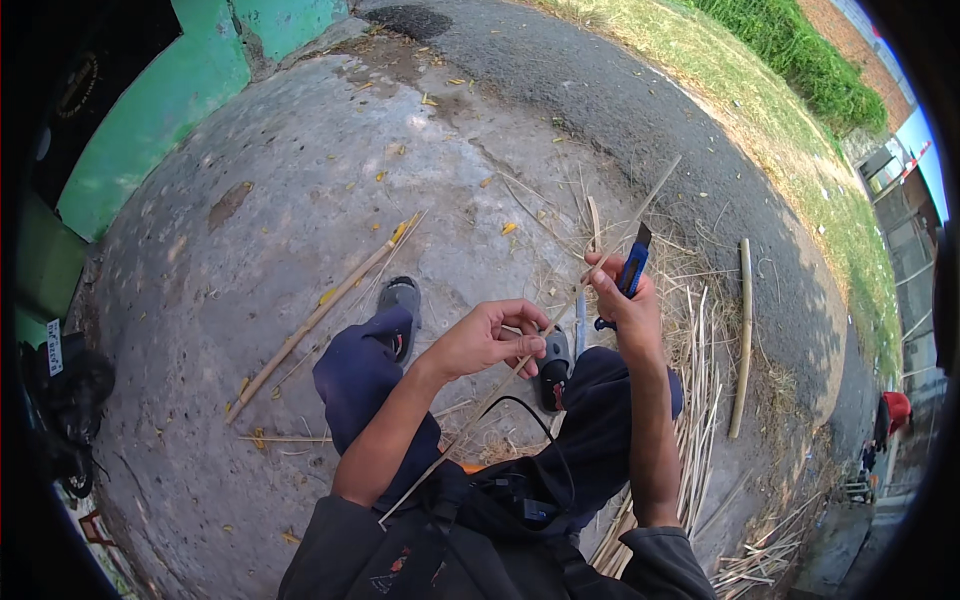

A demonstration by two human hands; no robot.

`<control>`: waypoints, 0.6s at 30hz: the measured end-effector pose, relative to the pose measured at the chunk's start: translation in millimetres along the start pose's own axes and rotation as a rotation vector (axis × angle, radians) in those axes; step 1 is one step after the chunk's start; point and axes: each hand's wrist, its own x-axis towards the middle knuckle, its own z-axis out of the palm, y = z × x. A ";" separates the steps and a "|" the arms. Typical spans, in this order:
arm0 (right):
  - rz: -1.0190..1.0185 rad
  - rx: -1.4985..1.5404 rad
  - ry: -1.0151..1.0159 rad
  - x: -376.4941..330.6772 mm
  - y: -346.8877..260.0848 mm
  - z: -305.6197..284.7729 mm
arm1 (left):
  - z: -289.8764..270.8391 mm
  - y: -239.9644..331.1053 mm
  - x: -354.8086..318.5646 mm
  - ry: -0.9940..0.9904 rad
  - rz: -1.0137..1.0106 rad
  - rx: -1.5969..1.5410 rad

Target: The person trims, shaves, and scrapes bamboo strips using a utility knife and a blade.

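A long thin bamboo strip (pixel 655 190) slants across in front of me, from near my lap up to the far right. My left hand (pixel 490 338) is closed, pinching the strip near its middle between thumb and fingers. Farther along it, my right hand (pixel 628 302) holds a blue utility knife (pixel 634 265), its dark blade out and pointing up and away. The thumb and forefinger of that hand also meet at the strip. Below the hands, a narrow grey blade-like piece (pixel 580 320) shows beside my shoe; its lower part is hidden.
Several pale split strips (pixel 700 400) lie in a pile at my right. Beyond them is a bamboo pole (pixel 742 340). Another pole (pixel 320 312) lies left of my feet. Thin shavings and yellow leaves litter the concrete (pixel 250 270). A parked motorcycle (pixel 75 415) is at far left.
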 end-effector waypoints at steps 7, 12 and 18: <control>-0.082 -0.027 0.288 8.1 -3.4 -12.9 | 22.6 7.8 -4.6 0.036 -0.115 0.264; -0.192 -0.287 0.457 3.9 7.0 -15.5 | 32.2 -15.6 -1.5 0.029 -0.121 0.022; -0.280 -0.739 0.176 -20.7 27.1 -1.4 | 34.3 -34.9 8.7 0.350 0.038 -0.008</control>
